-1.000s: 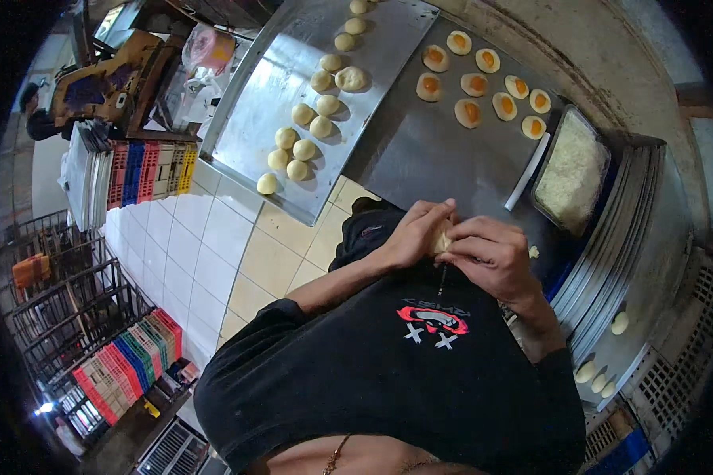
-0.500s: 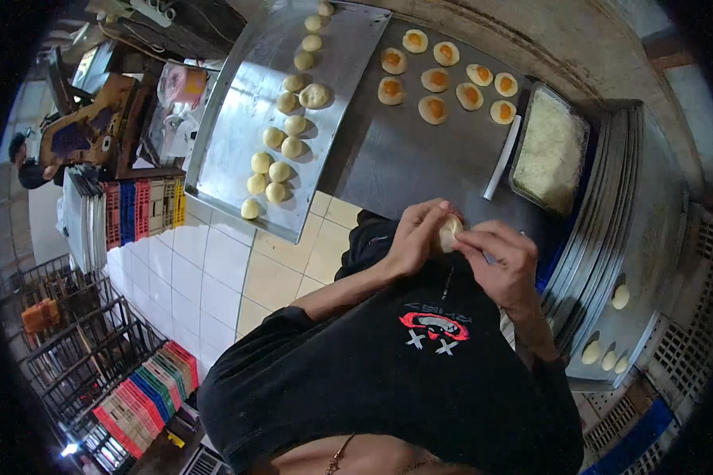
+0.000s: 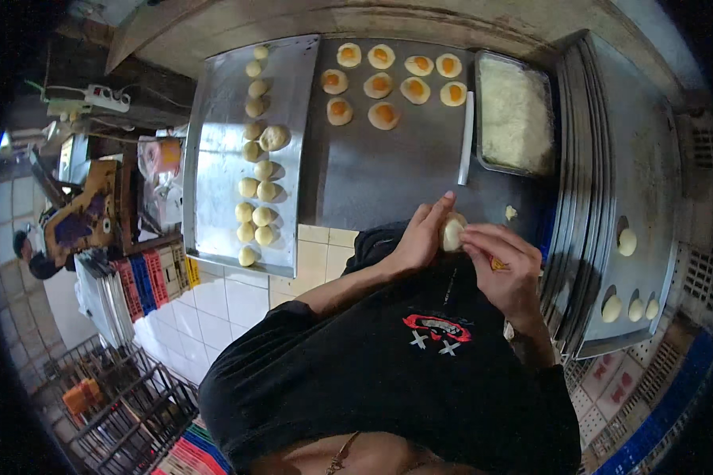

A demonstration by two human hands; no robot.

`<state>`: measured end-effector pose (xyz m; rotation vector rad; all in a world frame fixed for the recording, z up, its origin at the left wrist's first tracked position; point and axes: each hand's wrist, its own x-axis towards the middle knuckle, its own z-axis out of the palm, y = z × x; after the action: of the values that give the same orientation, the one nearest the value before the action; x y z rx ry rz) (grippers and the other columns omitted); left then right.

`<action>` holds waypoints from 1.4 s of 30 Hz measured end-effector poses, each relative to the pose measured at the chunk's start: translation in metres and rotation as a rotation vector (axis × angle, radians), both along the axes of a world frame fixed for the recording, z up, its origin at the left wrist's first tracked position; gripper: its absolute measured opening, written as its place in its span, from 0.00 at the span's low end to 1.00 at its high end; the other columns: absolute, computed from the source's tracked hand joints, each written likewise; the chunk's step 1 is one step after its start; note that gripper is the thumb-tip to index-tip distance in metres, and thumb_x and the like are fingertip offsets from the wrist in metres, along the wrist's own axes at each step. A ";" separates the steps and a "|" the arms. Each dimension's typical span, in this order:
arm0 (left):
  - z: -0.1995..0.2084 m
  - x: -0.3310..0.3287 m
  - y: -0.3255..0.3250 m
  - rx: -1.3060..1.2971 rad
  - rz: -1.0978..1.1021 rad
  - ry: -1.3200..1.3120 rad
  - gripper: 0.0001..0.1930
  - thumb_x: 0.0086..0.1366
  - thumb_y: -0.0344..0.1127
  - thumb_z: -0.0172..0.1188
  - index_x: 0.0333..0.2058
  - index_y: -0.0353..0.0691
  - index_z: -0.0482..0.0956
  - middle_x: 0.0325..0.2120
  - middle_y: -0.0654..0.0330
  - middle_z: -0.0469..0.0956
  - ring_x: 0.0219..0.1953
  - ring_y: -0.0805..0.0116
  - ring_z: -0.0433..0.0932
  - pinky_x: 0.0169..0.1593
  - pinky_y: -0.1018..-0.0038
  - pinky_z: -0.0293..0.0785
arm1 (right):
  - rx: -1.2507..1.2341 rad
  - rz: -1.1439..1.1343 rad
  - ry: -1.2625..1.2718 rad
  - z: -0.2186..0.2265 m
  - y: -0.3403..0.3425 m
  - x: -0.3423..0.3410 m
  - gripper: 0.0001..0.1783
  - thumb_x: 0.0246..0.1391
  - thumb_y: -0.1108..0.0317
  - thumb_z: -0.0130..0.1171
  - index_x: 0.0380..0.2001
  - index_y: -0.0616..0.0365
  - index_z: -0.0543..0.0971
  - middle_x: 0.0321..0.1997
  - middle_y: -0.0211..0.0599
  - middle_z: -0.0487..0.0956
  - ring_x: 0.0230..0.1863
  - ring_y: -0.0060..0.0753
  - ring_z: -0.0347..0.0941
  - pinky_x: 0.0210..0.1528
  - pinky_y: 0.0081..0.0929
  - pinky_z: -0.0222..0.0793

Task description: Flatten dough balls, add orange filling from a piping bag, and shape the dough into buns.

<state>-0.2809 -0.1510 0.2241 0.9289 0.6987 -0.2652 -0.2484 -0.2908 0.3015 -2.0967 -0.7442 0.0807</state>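
A pale piece of dough (image 3: 452, 235) is held up in front of my shirt, at the near edge of the dark worktop. My left hand (image 3: 420, 241) cups it from the left, thumb and fingers round its side. On the other side my right hand (image 3: 505, 265) pinches the dough's edge between thumb and fingertips. A small yellow-orange patch shows by the right palm, too unclear to name. Farther off lie several flattened dough rounds (image 3: 383, 115), each topped with an orange dollop of filling.
Left of the worktop (image 3: 388, 174), a metal tray (image 3: 214, 190) bears several dough balls (image 3: 247, 188). A white strip (image 3: 466, 138) lies beside a container (image 3: 483, 162) of pale shreds. Stacked trays (image 3: 582, 198) stand at right, the top one carrying several dough pieces (image 3: 627, 242). Crates (image 3: 146, 281) stand lower left.
The view has swung, so the trays, worktop and container appear shifted and turned. Both hands stay on the dough, with the right still pinching its edge.
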 end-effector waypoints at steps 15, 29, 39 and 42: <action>0.003 0.029 -0.035 0.023 -0.486 -0.441 0.21 0.71 0.45 0.48 0.32 0.29 0.79 0.25 0.60 0.78 0.29 0.76 0.74 0.34 0.77 0.71 | 0.027 -0.102 0.072 -0.006 -0.062 -0.015 0.11 0.42 0.82 0.64 0.31 0.60 0.83 0.37 0.38 0.82 0.38 0.34 0.81 0.40 0.25 0.77; 0.069 0.076 -0.116 -0.400 -1.078 -0.374 0.41 0.67 0.68 0.21 0.57 0.36 0.62 0.34 0.47 0.80 0.20 0.68 0.77 0.16 0.79 0.72 | 0.336 -0.541 0.569 0.036 -0.165 0.008 0.12 0.61 0.72 0.53 0.46 0.66 0.78 0.34 0.37 0.81 0.32 0.19 0.74 0.35 0.20 0.71; 0.069 0.095 -0.148 -0.258 -1.013 -0.533 0.37 0.71 0.51 0.44 0.69 0.49 0.34 0.42 0.49 0.78 0.26 0.71 0.77 0.21 0.81 0.71 | 0.099 -0.644 0.109 0.027 -0.231 0.073 0.26 0.38 0.67 0.73 0.44 0.61 0.78 0.39 0.37 0.80 0.33 0.25 0.76 0.36 0.24 0.74; 0.052 0.103 -0.134 -0.157 -0.891 -0.463 0.33 0.70 0.46 0.47 0.68 0.45 0.45 0.41 0.49 0.79 0.25 0.71 0.76 0.23 0.82 0.71 | -0.139 -0.700 0.002 0.022 -0.269 0.130 0.24 0.39 0.64 0.69 0.43 0.60 0.79 0.37 0.41 0.82 0.30 0.26 0.78 0.35 0.27 0.75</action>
<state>-0.1781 -0.2848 0.2765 1.0559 -0.1985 -0.8439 -0.1187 -0.5597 0.3233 -2.3736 0.0280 -0.2560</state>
